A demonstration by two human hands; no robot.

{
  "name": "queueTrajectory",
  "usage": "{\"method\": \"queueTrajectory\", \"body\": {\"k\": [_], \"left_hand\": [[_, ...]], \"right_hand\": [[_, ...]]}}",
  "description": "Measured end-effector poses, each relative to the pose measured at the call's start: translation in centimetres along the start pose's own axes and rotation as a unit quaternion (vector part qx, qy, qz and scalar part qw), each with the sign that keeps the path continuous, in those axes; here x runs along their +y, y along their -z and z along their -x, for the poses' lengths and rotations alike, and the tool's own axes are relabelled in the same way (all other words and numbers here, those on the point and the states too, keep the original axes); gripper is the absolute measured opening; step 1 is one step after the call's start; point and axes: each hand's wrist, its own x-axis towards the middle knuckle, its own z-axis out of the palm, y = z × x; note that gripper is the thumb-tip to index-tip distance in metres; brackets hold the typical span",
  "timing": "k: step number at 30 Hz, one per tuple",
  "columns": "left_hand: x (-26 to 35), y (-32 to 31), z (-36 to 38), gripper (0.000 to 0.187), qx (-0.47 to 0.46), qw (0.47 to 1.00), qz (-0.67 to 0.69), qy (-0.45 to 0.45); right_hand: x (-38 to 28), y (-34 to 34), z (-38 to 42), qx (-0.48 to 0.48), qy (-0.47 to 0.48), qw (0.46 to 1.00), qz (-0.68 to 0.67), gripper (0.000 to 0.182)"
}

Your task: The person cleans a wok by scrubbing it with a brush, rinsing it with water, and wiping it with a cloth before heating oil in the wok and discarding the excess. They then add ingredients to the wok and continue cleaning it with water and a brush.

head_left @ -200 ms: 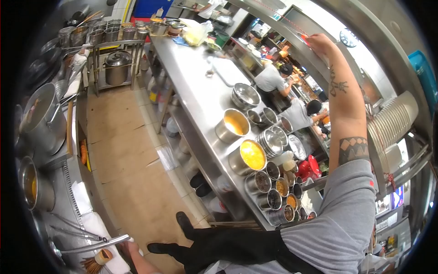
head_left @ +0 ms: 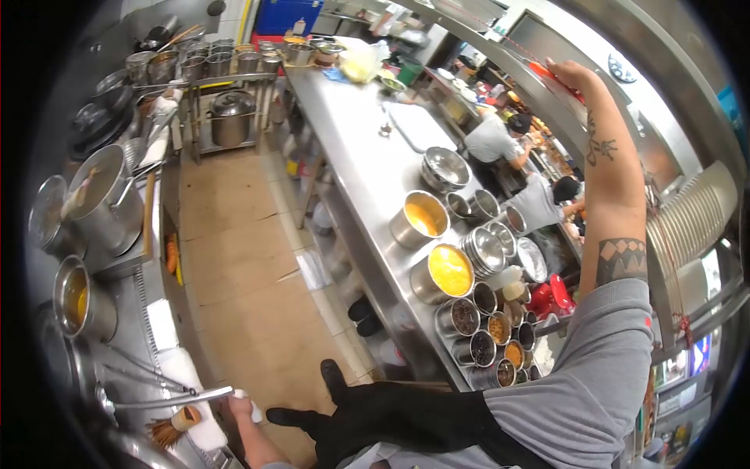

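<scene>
We are standing beside the steel counter (head_left: 351, 148), keeping its pots within reach. Our right hand (head_left: 566, 74) is pinching a red slip (head_left: 547, 72) on the overhead rail; our left hand (head_left: 241, 406) is gripping a ladle handle (head_left: 168, 400).

Long counter (head_left: 355, 148) ran down the middle of the view, floor (head_left: 234, 234) to its left. On the counter, far to near: cutting board (head_left: 422, 125), stacked bowls (head_left: 445, 168), two sauce pots (head_left: 419, 219) (head_left: 445, 273), then a cluster of spice tins (head_left: 488, 336) at the near end. Stove line along the left edge carried stockpots (head_left: 101, 203). Rack (head_left: 226, 86) with a lidded pot (head_left: 230, 117) stood at the far end. Right hand (head_left: 566, 74) reached the overhead rail (head_left: 500, 47) above the counter; left hand (head_left: 241, 406) sat low by the ladle (head_left: 172, 400).
</scene>
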Motion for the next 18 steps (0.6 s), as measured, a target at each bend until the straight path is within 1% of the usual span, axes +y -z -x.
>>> {"method": "queueTrajectory", "body": {"k": [1,3,4,5,6,7,8,9,11,12,13,14,15,16,17,18], "left_hand": [[3.4,0.8,4.2,0.077,0.028,0.999,0.014,0.018],[4.2,1.5,8.6,0.087,0.031,0.997,0.068,-0.027],[4.2,1.3,10.1,0.092,0.041,0.999,0.035,0.007],[3.6,1.1,11.3,0.097,0.053,0.998,0.005,0.043],[3.6,1.6,13.5,0.100,0.044,0.997,0.029,0.051],[3.8,1.8,15.4,0.102,0.034,0.996,0.053,0.056],[4.5,2.2,17.5,0.101,0.036,0.995,0.066,0.059],[5.0,2.5,19.8,0.100,0.037,0.993,0.084,0.068],[5.5,3.1,23.9,0.095,0.031,0.976,0.208,0.062],[7.4,4.8,26.3,0.087,0.037,0.968,0.239,0.059],[6.0,4.7,26.6,0.081,0.036,0.969,0.238,0.049],[5.0,3.7,27.2,0.079,0.048,0.949,0.306,0.058],[4.4,3.6,27.9,0.081,0.083,0.953,0.290,0.031],[5.7,4.9,29.4,0.082,0.122,0.967,0.224,0.026],[6.7,6.9,30.6,0.083,0.124,0.969,0.209,0.037],[7.2,9.1,31.3,0.082,0.108,0.964,0.241,0.038]], "right_hand": [[0.4,-0.3,-0.7,-0.002,0.007,1.000,-0.017,0.074],[0.8,-0.9,-2.3,-0.009,0.026,0.998,-0.050,0.073],[1.0,-1.2,-3.6,-0.028,0.047,0.995,-0.078,0.076],[1.6,-1.6,-5.0,-0.031,0.043,0.995,-0.089,0.071],[1.3,-1.8,-5.8,-0.035,0.041,0.994,-0.099,0.066],[1.4,-2.3,-6.3,-0.025,0.029,0.991,-0.130,0.066],[0.8,-2.5,-5.8,-0.014,0.017,0.987,-0.160,0.066],[0.5,-2.4,-6.8,-0.004,0.028,0.986,-0.166,0.064],[0.5,-3.7,-8.2,0.031,0.105,0.981,-0.159,0.061],[0.9,-4.8,-9.3,0.049,0.149,0.974,-0.161,0.060],[0.6,-5.8,-10.7,0.069,0.189,0.964,-0.172,0.058],[-0.1,-6.3,-11.9,0.087,0.220,0.954,-0.182,0.057],[-0.7,-7.0,-13.2,0.103,0.245,0.943,-0.201,0.055],[-1.4,-7.4,-14.6,0.116,0.268,0.933,-0.212,0.054],[-2.3,-7.8,-15.7,0.130,0.282,0.924,-0.223,0.052],[-2.7,-8.1,-16.0,0.143,0.291,0.916,-0.235,0.051]]}}
